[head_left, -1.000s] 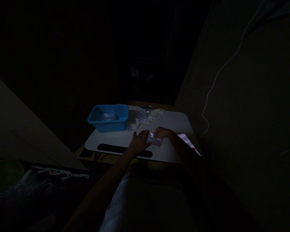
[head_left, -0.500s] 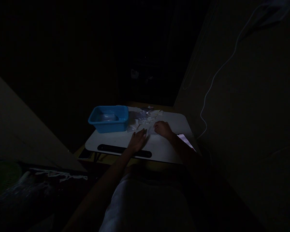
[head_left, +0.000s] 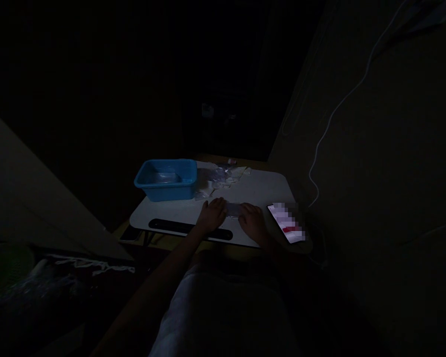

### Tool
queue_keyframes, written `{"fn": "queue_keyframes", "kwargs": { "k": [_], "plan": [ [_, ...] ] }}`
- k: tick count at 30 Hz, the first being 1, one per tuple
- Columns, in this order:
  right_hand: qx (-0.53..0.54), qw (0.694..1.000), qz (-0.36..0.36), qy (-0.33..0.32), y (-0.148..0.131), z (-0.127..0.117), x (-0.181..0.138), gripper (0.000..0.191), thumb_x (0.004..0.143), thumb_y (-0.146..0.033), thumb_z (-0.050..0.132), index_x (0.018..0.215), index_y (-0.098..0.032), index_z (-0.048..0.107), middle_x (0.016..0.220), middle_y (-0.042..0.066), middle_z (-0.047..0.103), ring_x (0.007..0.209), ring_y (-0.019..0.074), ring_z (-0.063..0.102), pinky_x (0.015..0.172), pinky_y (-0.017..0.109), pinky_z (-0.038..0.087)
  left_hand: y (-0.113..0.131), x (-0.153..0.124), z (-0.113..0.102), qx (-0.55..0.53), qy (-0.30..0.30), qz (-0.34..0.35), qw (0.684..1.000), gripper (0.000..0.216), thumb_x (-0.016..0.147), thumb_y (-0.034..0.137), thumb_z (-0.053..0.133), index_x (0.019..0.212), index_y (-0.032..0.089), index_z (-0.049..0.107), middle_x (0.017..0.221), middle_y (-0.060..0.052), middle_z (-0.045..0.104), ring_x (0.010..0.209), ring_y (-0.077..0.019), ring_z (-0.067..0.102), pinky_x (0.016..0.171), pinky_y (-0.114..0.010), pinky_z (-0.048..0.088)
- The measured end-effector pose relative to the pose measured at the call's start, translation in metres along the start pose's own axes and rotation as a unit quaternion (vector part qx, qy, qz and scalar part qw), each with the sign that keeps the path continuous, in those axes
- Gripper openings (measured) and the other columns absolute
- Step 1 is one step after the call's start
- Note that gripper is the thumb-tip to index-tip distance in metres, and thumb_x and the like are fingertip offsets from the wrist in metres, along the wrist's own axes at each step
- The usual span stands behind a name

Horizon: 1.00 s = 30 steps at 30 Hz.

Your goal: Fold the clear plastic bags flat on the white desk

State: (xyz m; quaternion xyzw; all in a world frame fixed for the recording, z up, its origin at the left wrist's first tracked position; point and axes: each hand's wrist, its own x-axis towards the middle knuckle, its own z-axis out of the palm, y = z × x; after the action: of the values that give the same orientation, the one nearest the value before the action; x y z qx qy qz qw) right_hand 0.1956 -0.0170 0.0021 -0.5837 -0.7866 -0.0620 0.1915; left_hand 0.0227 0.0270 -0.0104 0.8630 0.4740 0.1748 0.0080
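Observation:
A small, flat piece of clear plastic point(head_left: 233, 210), perhaps a bag, lies low over the white table between my hands. My left hand point(head_left: 212, 214) has its fingers closed over the left end of it. At the opposite end, the curled fingers of my right hand point(head_left: 251, 221) grip the plastic's edge. Beyond my hands lies a loose pile of crumpled clear plastic point(head_left: 220, 175) with whitish pieces. A blue plastic basin point(head_left: 166, 192) stands left of the pile, with some clear plastic inside. Dim light hides the finer details of my fingers.
The small white folding table point(head_left: 269, 186) has a black slot point(head_left: 189, 228) along its near edge. A lit phone point(head_left: 287, 223) lies at its right side. A white cable point(head_left: 330, 116) hangs along the right wall. More clear plastic point(head_left: 40, 290) sits at lower left.
My right hand has come back toward me and now rests at the plastic's right end. My left hand has closed onto the left end. More of the phone's screen shows.

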Motion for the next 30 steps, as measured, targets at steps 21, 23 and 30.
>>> {"fn": "queue_keyframes", "kwargs": {
  "k": [21, 23, 30],
  "plan": [
    [-0.027, 0.994, 0.007, -0.106, -0.032, 0.02, 0.009, 0.061, 0.089, -0.046, 0.008, 0.135, -0.012, 0.028, 0.141, 0.012, 0.027, 0.132, 0.0216, 0.02, 0.104, 0.053, 0.006, 0.003, 0.0, -0.004, 0.084, -0.083, 0.011, 0.993, 0.051, 0.084, 0.032, 0.029, 0.133, 0.017, 0.033, 0.141, -0.007, 0.029, 0.129, -0.0234, 0.025, 0.099, -0.052, 0.024],
    [-0.029, 0.994, 0.017, -0.108, -0.03, 0.018, 0.008, 0.06, 0.089, -0.046, 0.008, 0.135, -0.012, 0.028, 0.141, 0.012, 0.027, 0.131, 0.0216, 0.02, 0.104, 0.053, 0.006, 0.004, -0.001, -0.005, 0.082, -0.084, 0.008, 0.993, 0.052, 0.084, 0.033, 0.029, 0.134, 0.018, 0.032, 0.141, -0.007, 0.029, 0.129, -0.0238, 0.025, 0.099, -0.052, 0.024],
    [-0.045, 0.993, 0.036, -0.102, -0.015, 0.01, 0.0, 0.06, 0.09, -0.045, 0.009, 0.133, -0.009, 0.032, 0.141, 0.014, 0.027, 0.131, 0.0218, 0.02, 0.103, 0.054, 0.007, 0.009, -0.001, -0.008, 0.072, -0.07, -0.002, 0.995, 0.048, 0.087, 0.033, 0.025, 0.133, 0.018, 0.034, 0.14, -0.007, 0.031, 0.129, -0.0226, 0.026, 0.1, -0.051, 0.023]
  ]
}}
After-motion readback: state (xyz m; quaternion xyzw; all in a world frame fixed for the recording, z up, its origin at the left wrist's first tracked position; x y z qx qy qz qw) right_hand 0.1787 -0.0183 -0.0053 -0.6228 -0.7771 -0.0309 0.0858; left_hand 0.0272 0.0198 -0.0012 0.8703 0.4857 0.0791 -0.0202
